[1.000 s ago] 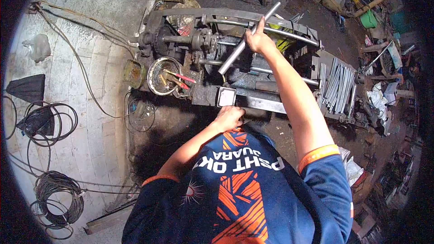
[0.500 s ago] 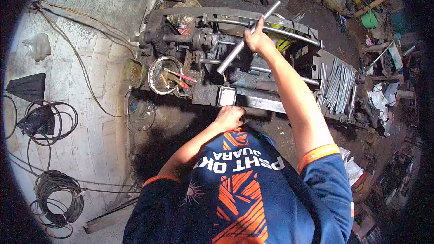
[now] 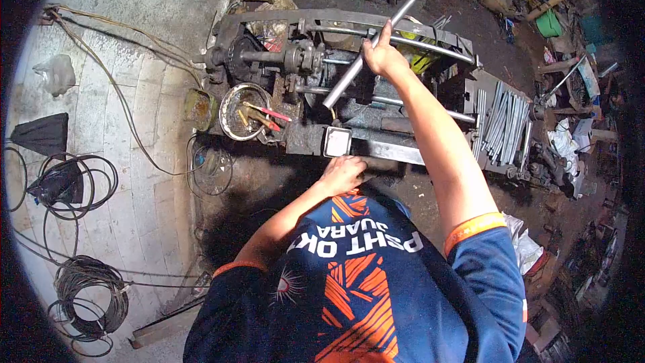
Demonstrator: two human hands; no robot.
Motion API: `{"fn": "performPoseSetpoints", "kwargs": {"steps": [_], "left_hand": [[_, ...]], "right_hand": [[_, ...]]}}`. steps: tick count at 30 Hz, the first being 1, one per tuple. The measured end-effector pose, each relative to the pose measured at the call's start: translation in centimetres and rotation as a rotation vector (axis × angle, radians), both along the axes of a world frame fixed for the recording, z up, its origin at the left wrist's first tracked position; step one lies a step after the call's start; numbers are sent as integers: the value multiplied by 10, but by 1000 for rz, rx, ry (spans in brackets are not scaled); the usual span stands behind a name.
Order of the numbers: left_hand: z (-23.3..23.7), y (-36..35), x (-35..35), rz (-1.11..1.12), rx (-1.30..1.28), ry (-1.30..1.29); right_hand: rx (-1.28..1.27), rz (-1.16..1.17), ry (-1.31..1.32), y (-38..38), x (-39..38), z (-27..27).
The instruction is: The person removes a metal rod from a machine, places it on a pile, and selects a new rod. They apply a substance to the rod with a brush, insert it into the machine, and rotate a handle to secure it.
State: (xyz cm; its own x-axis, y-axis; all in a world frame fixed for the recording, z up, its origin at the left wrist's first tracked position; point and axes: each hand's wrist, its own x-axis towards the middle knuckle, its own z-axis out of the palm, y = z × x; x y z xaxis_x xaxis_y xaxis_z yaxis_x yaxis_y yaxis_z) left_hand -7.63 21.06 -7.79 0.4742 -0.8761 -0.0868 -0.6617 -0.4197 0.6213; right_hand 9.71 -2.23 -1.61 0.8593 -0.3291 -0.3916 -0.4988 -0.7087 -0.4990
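Note:
A shiny metal pipe slants over the machine's rails, its near end low and to the left. My right hand is closed round its middle, the index finger pointing up along it. Below the near end of the pipe, a small square tray with a whitish inside sits at the machine's front edge. My left hand is just under that tray with its fingers curled in; whatever they grip is hidden. The machine has round steel bars running lengthwise.
A bowl holding brushes stands on the machine's left part. Many similar metal rods lie stacked at its right end. Coiled cables lie on the pale floor at left. Assorted scrap and a green container crowd the right side.
The pipe and my right hand have shifted very slightly left and up. My left hand stays at the front edge in nearly the same pose.

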Motion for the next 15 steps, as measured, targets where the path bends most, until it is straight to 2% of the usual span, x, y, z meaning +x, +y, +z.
{"fn": "performPoseSetpoints", "kwargs": {"steps": [15], "left_hand": [[-4, 4, -1, -10, -138, -43]], "right_hand": [[1, -7, 34, 5, 3, 2]]}}
